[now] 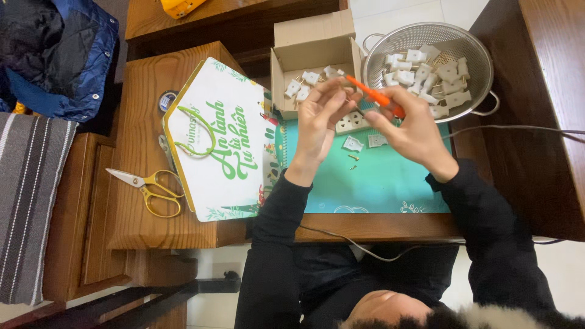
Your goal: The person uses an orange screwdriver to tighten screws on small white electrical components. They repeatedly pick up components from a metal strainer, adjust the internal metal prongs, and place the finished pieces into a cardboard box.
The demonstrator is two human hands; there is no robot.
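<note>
Plug assembly at a wooden bench, seen from above. The orange-handled screwdriver [378, 97] is pinched between thumb and fingers of the right hand [414, 131], its tip directed toward the left hand [320, 119], whose fingers close around a small part too hidden to identify; both hands hover above the teal mat [378, 180]. Good practice here appears to be keeping the blade in line with the screw and bracing the two hands together so the tip does not slip. Just beneath the hands lie a white socket block [352, 123], two white plug shells [364, 143] and small brass pieces [353, 161]. Beyond them, an open cardboard box [314, 45] and a metal colander [466, 42] each hold white plug parts; the colander's rim stands close to the right hand, limiting outward swing. A white printed sign [219, 140] lies to the left, with yellow-handled scissors [152, 186] farther off. A cable [518, 129] crosses the right side; the mat's near edge offers the most working room.
</note>
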